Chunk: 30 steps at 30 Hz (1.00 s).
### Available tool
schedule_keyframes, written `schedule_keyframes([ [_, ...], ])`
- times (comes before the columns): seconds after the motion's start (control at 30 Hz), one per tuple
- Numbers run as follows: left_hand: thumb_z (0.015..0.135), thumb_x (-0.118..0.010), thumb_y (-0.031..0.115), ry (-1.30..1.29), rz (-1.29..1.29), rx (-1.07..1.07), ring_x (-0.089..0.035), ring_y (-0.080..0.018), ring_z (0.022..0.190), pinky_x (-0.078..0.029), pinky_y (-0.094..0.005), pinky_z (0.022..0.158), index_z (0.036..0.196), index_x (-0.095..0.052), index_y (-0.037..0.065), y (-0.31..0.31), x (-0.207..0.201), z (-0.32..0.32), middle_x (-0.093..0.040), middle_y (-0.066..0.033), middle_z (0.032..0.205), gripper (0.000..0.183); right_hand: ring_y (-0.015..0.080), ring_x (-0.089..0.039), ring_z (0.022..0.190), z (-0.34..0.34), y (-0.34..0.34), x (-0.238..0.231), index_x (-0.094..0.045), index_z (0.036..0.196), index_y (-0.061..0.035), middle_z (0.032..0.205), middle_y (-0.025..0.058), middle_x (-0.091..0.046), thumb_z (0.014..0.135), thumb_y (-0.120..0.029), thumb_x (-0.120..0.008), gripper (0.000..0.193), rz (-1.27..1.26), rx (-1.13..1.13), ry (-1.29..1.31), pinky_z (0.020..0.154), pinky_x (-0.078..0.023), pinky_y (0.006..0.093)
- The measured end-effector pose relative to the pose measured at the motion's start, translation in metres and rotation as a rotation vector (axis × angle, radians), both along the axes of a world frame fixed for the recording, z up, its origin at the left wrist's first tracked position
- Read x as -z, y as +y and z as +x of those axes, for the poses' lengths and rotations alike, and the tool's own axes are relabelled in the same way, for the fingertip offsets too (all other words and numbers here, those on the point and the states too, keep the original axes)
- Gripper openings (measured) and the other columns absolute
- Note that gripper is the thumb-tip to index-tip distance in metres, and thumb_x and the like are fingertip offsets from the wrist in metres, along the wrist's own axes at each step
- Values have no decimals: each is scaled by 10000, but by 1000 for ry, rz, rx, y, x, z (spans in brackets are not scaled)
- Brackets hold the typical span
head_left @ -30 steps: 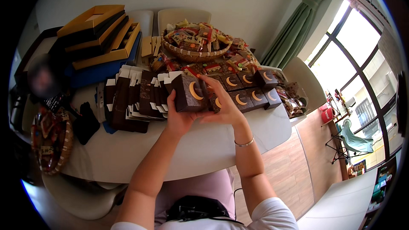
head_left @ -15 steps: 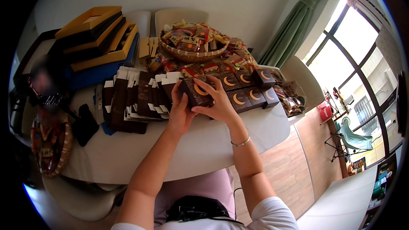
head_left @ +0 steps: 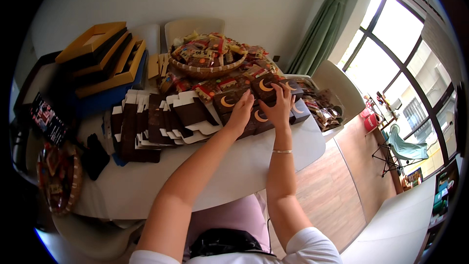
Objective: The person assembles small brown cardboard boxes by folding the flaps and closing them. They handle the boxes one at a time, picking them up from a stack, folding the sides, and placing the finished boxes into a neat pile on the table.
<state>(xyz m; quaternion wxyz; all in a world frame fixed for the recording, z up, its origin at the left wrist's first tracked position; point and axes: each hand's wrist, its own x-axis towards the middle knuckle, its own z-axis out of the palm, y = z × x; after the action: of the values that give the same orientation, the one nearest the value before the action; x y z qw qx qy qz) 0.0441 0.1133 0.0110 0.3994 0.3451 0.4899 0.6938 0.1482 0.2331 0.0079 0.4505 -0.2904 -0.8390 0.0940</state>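
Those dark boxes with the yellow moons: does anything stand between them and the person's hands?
Nothing visible does. The left hand and right hand are right at the boxes. The white-flapped cartons lie further left, and the packet-filled basket stands beyond the boxes.

Both hands (head_left: 240, 115) (head_left: 280, 108) side by side, arms (head_left: 188, 173) (head_left: 281, 176) outstretched

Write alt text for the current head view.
A person's left hand and right hand touch dark crescent-marked boxes on a white table. Flattened brown cartons lie to the left; beyond, a woven basket is heaped with wrapped packets.
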Motion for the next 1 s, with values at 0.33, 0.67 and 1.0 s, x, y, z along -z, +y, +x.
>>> schedule_keyframes([
  [0.33, 1000, -469, 513, -196, -110, -41, -97, -315, 1516, -151, -449, 1203, 1574, -26, 24, 70, 1, 23, -70, -184, 1643, 876, 393, -159, 1495, 10, 48, 35, -476, 1449, -203, 1564, 215, -284, 777, -483, -774, 787, -74, 210, 60, 1096, -41, 738],
  [0.67, 922, -659, 271, 121, -187, -72, -184, -302, 1502, -218, -420, 1193, 1551, -238, 45, 40, -12, 26, -205, -155, 1619, 790, 401, -454, 1324, 13, 40, 22, -611, 1282, -74, 1441, 225, -458, 854, -264, -723, 481, 18, 139, 246, 1104, -260, 633],
  [1.0, 890, -648, 135, 559, -215, -906, -396, -338, 1366, -350, -433, 1100, 1476, -325, 37, -145, 28, -78, -365, -235, 1483, 677, 420, -581, 1152, -64, -134, 10, -485, 1334, 39, 1281, 274, -568, 897, -256, -652, 553, -90, -608, -159, 936, -508, 447],
])
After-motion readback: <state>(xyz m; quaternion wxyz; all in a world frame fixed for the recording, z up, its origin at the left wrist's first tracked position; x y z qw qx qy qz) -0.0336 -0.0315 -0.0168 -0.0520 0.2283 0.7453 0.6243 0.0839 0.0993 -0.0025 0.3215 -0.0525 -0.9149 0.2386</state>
